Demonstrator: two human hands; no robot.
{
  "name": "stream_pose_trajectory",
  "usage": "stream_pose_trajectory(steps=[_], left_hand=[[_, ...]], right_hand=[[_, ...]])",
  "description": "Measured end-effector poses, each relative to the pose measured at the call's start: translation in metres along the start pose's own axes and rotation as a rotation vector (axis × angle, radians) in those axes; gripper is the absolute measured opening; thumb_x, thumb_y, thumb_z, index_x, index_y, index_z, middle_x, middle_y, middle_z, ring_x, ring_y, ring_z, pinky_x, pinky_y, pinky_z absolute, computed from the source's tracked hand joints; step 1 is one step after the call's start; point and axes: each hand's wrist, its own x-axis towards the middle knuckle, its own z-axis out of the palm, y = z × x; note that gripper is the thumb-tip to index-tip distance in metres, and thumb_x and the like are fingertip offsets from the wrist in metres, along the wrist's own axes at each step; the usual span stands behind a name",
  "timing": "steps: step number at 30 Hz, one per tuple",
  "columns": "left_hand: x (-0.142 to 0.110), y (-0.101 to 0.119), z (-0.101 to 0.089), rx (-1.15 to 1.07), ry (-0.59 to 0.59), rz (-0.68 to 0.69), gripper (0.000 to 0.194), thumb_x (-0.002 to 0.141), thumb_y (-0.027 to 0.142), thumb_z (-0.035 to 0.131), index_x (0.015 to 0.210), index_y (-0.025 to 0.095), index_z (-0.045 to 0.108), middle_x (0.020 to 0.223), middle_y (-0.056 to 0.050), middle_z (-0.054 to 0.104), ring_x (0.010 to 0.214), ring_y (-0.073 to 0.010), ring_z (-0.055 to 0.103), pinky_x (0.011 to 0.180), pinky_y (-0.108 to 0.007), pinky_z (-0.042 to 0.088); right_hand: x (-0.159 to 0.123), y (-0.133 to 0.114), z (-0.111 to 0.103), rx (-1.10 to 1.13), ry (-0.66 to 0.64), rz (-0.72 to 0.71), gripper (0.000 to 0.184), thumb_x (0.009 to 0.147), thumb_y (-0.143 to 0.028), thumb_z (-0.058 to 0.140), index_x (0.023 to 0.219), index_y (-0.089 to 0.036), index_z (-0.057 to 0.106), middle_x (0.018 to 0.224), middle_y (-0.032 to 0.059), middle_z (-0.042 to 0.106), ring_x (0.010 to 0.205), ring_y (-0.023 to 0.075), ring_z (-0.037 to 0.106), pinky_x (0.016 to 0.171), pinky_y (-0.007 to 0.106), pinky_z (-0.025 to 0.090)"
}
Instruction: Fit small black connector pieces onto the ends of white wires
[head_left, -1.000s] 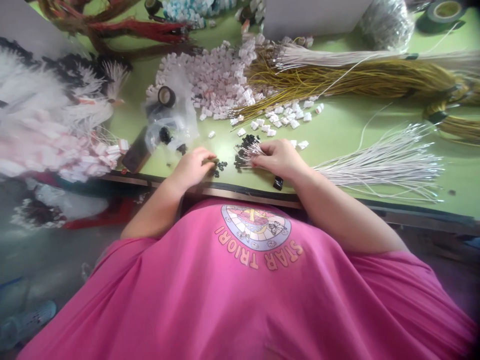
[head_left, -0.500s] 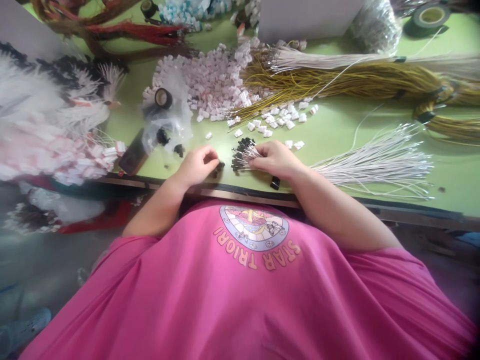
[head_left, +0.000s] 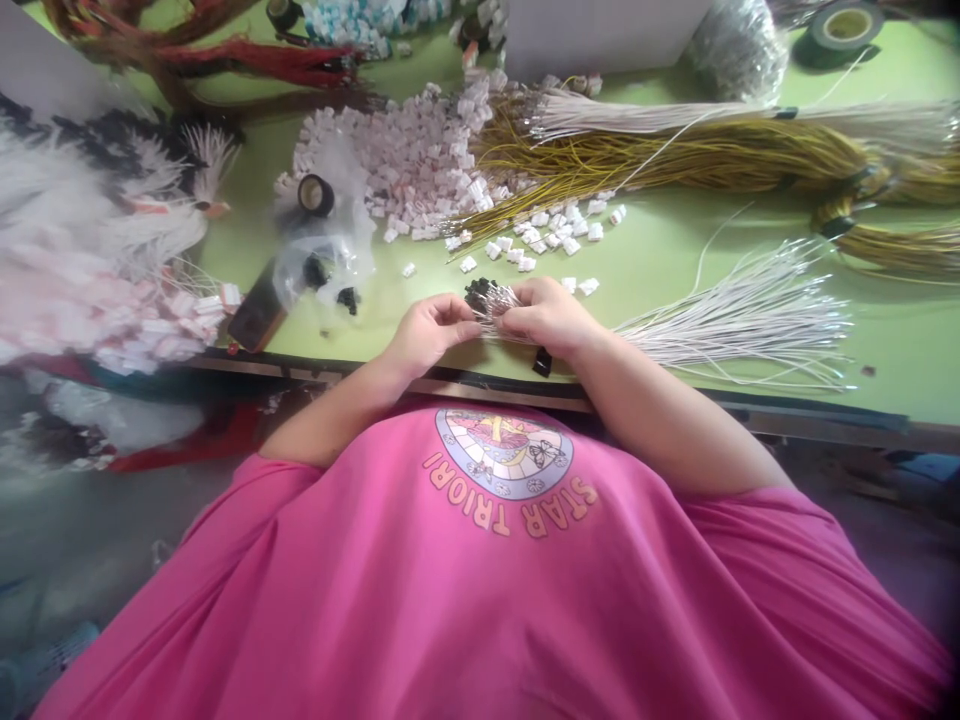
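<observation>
The right hand holds the white wire bundle on the table, fingers closed around it close to its metal-tipped ends. The grip appears chosen to keep the strands in one group while leaving the tips exposed on the left. Black pieces sit at those tips. The left hand meets the bundle from the opposite side; its fingers are narrow, thumb near forefinger, and whether they grip anything cannot be told. Both hands work close to the table's near edge, presumably for short reach.

The wires' far ends fan out beyond the right forearm, seemingly laid there so that their length lies clear of the fingers. Loose white connectors lie just beyond the hands, with a larger connector heap behind them. Yellow wires are gathered by a dark binding, likely against tangling.

Writing: the pink shirt carries a round printed emblem and the legible words "STAR TRIORI". No label can be read on the black tape roll or the plastic bag
</observation>
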Motion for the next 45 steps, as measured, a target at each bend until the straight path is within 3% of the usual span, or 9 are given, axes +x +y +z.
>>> stream_pose_trajectory(steps=[5,16,24,30,34,39,45], left_hand=[[0.002,-0.005,-0.002,-0.034,-0.022,-0.030,0.032,0.061,0.028,0.080,0.086,0.016,0.064,0.073,-0.001,0.067,0.065,-0.0128,0.062,0.066,-0.030,0.055],[0.002,-0.006,0.002,0.020,0.057,0.001,0.018,0.069,0.023,0.073,0.084,0.016,0.067,0.074,-0.001,0.069,0.058,-0.0106,0.061,0.060,-0.028,0.055],[-0.004,-0.007,0.000,0.395,0.154,0.282,0.014,0.076,0.026,0.068,0.087,0.019,0.071,0.087,-0.004,0.070,0.082,-0.0161,0.065,0.080,-0.031,0.053],[-0.004,-0.012,-0.002,0.461,0.060,0.419,0.009,0.077,0.023,0.066,0.084,0.019,0.071,0.088,-0.004,0.070,0.081,-0.0156,0.065,0.079,-0.030,0.052],[-0.003,-0.018,0.001,0.462,0.065,0.366,0.009,0.076,0.026,0.068,0.080,0.020,0.071,0.084,-0.004,0.071,0.079,-0.0160,0.065,0.078,-0.030,0.052],[-0.002,-0.019,0.004,0.398,0.154,0.318,0.013,0.076,0.030,0.068,0.083,0.019,0.071,0.084,-0.004,0.070,0.079,-0.0161,0.065,0.078,-0.030,0.052],[-0.002,-0.018,0.003,0.423,0.088,0.388,0.010,0.077,0.027,0.066,0.082,0.019,0.071,0.086,-0.004,0.070,0.081,-0.0157,0.064,0.079,-0.029,0.052]], right_hand=[[0.000,-0.002,0.000,-0.050,0.004,-0.029,0.007,0.065,-0.022,0.055,0.061,-0.017,0.052,0.052,-0.0036,0.041,0.050,0.0081,0.035,0.049,0.026,0.025],[-0.002,-0.007,-0.001,-0.218,-0.022,-0.077,0.019,0.075,-0.030,0.053,0.065,-0.015,0.058,0.057,-0.0023,0.047,0.055,0.0088,0.039,0.054,0.026,0.029],[-0.002,-0.006,-0.002,-0.237,-0.057,-0.049,0.021,0.076,-0.034,0.054,0.067,-0.016,0.059,0.056,-0.0029,0.045,0.053,0.0091,0.038,0.052,0.026,0.028],[-0.003,-0.008,-0.003,-0.212,-0.101,-0.068,0.021,0.076,-0.032,0.054,0.061,-0.017,0.054,0.055,-0.0030,0.045,0.055,0.0092,0.040,0.053,0.025,0.031],[-0.003,-0.007,-0.003,-0.180,-0.099,-0.062,0.019,0.075,-0.033,0.056,0.064,-0.016,0.058,0.057,-0.0027,0.048,0.055,0.0093,0.041,0.054,0.025,0.032],[-0.001,-0.003,-0.001,-0.139,-0.087,-0.059,0.018,0.074,-0.032,0.056,0.069,-0.015,0.062,0.058,-0.0026,0.049,0.056,0.0097,0.043,0.056,0.025,0.033],[-0.001,-0.002,0.001,-0.123,-0.074,-0.067,0.020,0.072,-0.031,0.059,0.076,-0.014,0.068,0.064,-0.0006,0.058,0.061,0.0115,0.049,0.060,0.025,0.038]])
